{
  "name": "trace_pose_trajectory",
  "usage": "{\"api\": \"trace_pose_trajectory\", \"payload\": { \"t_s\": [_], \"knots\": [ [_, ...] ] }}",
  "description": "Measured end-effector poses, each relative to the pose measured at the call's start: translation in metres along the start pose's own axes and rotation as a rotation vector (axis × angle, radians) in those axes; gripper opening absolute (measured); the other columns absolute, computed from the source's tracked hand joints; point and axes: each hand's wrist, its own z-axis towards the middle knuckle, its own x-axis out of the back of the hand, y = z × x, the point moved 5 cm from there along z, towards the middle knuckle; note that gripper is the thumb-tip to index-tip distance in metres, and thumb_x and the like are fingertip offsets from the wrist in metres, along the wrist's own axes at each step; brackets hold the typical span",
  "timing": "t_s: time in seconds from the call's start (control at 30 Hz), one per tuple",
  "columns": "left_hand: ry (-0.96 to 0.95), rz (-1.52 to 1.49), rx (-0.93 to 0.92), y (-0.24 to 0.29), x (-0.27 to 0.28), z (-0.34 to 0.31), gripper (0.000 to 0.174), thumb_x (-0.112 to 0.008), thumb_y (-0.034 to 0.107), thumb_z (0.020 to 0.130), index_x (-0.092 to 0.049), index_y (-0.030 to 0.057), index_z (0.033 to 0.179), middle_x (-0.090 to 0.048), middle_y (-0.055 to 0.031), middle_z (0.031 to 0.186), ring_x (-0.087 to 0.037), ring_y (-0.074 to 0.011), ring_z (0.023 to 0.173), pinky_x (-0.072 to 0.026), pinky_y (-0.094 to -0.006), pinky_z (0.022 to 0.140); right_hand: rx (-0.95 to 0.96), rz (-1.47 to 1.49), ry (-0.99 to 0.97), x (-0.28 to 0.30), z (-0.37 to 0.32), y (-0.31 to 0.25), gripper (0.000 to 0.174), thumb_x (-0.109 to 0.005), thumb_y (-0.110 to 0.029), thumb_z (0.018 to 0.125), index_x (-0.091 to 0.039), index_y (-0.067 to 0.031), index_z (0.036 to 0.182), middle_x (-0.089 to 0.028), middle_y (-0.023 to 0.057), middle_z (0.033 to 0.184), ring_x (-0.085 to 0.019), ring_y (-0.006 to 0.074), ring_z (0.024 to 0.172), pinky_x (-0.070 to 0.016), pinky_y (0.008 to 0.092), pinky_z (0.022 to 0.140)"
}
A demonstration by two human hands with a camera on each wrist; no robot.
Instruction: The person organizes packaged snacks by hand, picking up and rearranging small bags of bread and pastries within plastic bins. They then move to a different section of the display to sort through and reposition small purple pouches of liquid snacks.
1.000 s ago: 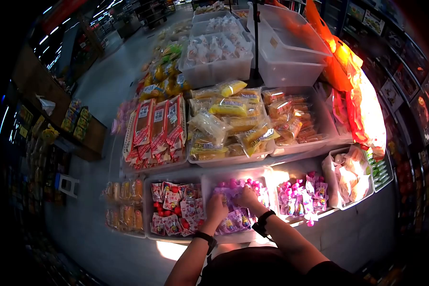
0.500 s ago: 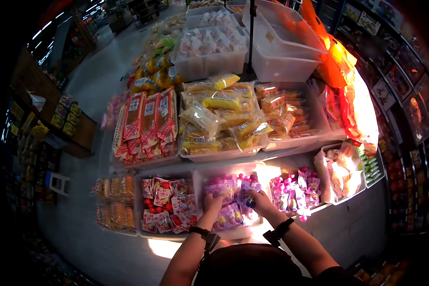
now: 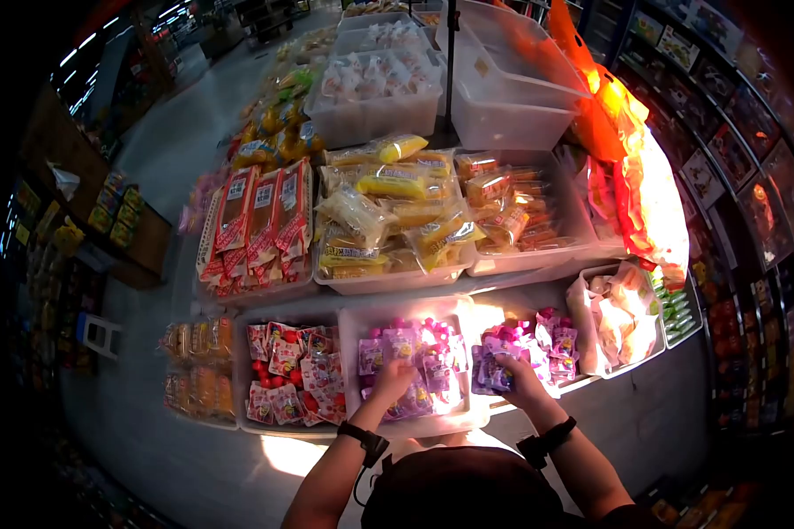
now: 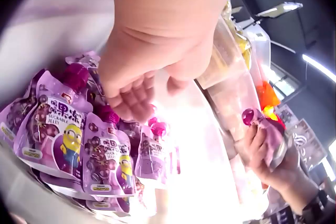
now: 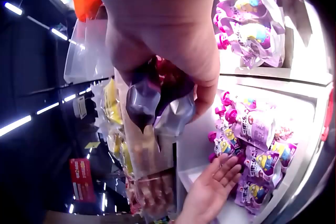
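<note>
Plainly, the fingers of the right hand (image 3: 525, 381) are curled round some purple jelly pouches (image 3: 490, 370), apparently more than one, though the palm hides the exact count. The bundle is held in the air at the near-left edge of the right-hand pile, with silvery pouch ends showing below the fingers in the right wrist view. The left hand (image 3: 399, 377) grasps nothing: its fingers are loosely extended over the middle bin (image 3: 432, 309), just beside the pouches in the bin (image 4: 55, 129). Whether a fingertip touches one I cannot tell.

Each pouch looks light but limp, a soft film body likely to bulge and shift when squeezed, and its glossy skin may slide against its neighbours. The stiff magenta cap (image 4: 76, 76) and the neck beneath it seem the surest place to pinch one; for several together, a gentle wrap round the bodies should serve, since hard pressure could strain the seams.

To the right of the middle bin lies another pile of purple pouches (image 3: 560, 344), partly in strong sunlight. To the left stand a bin of red-and-white pouches (image 3: 284, 357) and some packaged bread (image 3: 198, 388). Behind, yellow packets (image 3: 406, 185) fill a larger bin.
</note>
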Motion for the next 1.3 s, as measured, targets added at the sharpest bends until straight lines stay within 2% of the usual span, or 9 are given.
{"api": "trace_pose_trajectory", "payload": {
  "t_s": [0.07, 0.3, 0.47, 0.7, 0.83, 0.97, 1.0, 1.1, 1.3],
  "knots": [
    [-0.017, 0.411, 0.043, -0.023, -0.02, 0.018, 0.053, -0.076, 0.037, 0.077, -0.059, -0.0045, 0.104, -0.068, -0.0176, 0.095, -0.068, -0.0261, 0.083, -0.0535, -0.0336, 0.073, -0.071, 0.096, 0.016, 0.007, -0.012, -0.011, 0.041, -0.057, -0.015, 0.089, -0.049, 0.0014, 0.126, -0.063, 0.0143, 0.112, -0.064, 0.0271, 0.1, -0.0513, 0.0429, 0.092],
    [0.328, 0.46, 0.145, -0.027, -0.071, 0.03, 0.072, -0.077, 0.024, 0.072, -0.039, -0.0053, 0.125, -0.066, -0.0199, 0.101, -0.067, -0.0314, 0.09, -0.0528, -0.0376, 0.082, -0.081, 0.104, 0.007, 0.002, -0.019, -0.013, 0.042, -0.057, -0.014, 0.089, -0.049, 0.0035, 0.126, -0.062, 0.0149, 0.115, -0.061, 0.0275, 0.106, -0.0467, 0.0423, 0.099],
    [0.491, 0.163, 0.111, -0.017, -0.056, 0.03, 0.047, -0.086, 0.024, 0.065, -0.063, 0.0002, 0.099, -0.067, -0.0123, 0.087, -0.066, -0.0265, 0.078, -0.0538, -0.0356, 0.075, -0.211, 0.106, 0.019, 0.009, -0.013, 0.015, 0.04, -0.053, -0.008, 0.087, -0.05, 0.0055, 0.124, -0.063, 0.0168, 0.113, -0.064, 0.0278, 0.102, -0.049, 0.0422, 0.097],
    [-0.273, -0.38, 0.078, 0.065, -0.039, -0.004, 0.033, -0.067, -0.001, 0.084, -0.059, -0.0002, 0.116, -0.065, -0.0051, 0.093, -0.063, -0.0154, 0.08, -0.0508, -0.0276, 0.068, -0.155, 0.125, 0.05, -0.029, -0.008, 0.018, 0.035, -0.049, -0.01, 0.087, -0.051, 0.0061, 0.119, -0.064, 0.0151, 0.104, -0.064, 0.0301, 0.098, -0.052, 0.044, 0.092],
    [-0.431, -0.435, 0.102, 0.071, -0.031, -0.013, 0.033, -0.064, 0.003, 0.089, -0.058, 0.0016, 0.121, -0.067, -0.0068, 0.102, -0.066, -0.0153, 0.089, -0.0536, -0.0285, 0.079, -0.096, 0.127, -0.054, -0.06, -0.009, 0.025, 0.033, -0.051, -0.012, 0.09, -0.053, 0.0038, 0.118, -0.065, 0.0134, 0.107, -0.065, 0.0292, 0.097, -0.0525, 0.0434, 0.09],
    [-0.375, -0.303, 0.141, 0.069, 0.001, -0.018, 0.032, -0.058, 0.016, 0.096, -0.058, 0.0005, 0.124, -0.066, -0.0093, 0.106, -0.065, -0.0182, 0.092, -0.0547, -0.0334, 0.081, 0.029, 0.108, -0.016, -0.056, -0.011, 0.035, 0.032, -0.055, -0.014, 0.09, -0.054, -0.0005, 0.12, -0.065, 0.013, 0.11, -0.064, 0.0285, 0.1, -0.0492, 0.0454, 0.096],
    [-0.312, 0.115, -0.125, 0.037, 0.001, 0.0, 0.042, -0.057, 0.031, 0.096, -0.053, 0.0035, 0.128, -0.068, -0.014, 0.104, -0.068, -0.0209, 0.092, -0.0555, -0.033, 0.078, 0.014, 0.18, -0.02, -0.054, -0.012, 0.039, 0.032, -0.055, -0.014, 0.09, -0.054, -0.0008, 0.119, -0.065, 0.0132, 0.11, -0.064, 0.0285, 0.101, -0.0487, 0.0457, 0.097],
    [-0.079, 1.084, -0.21, 0.014, 0.01, -0.02, 0.056, -0.066, 0.04, 0.085, -0.052, 0.0015, 0.123, -0.068, -0.0185, 0.101, -0.067, -0.0304, 0.091, -0.0551, -0.0412, 0.078, 0.019, 0.323, -0.038, -0.035, -0.013, 0.052, 0.041, -0.058, -0.018, 0.087, -0.052, -0.0003, 0.123, -0.063, 0.0156, 0.115, -0.063, 0.029, 0.104, -0.0471, 0.0468, 0.099],
    [0.052, 1.101, -0.19, -0.01, -0.007, -0.012, 0.052, -0.071, 0.039, 0.076, -0.051, 0.0013, 0.106, -0.067, -0.0158, 0.093, -0.066, -0.0361, 0.09, -0.0538, -0.0453, 0.077, -0.03, 0.373, -0.06, -0.03, -0.037, 0.047, 0.046, -0.057, -0.025, 0.085, -0.052, -0.0003, 0.124, -0.063, 0.0167, 0.115, -0.062, 0.0304, 0.105, -0.0457, 0.0476, 0.099]
  ]
}}
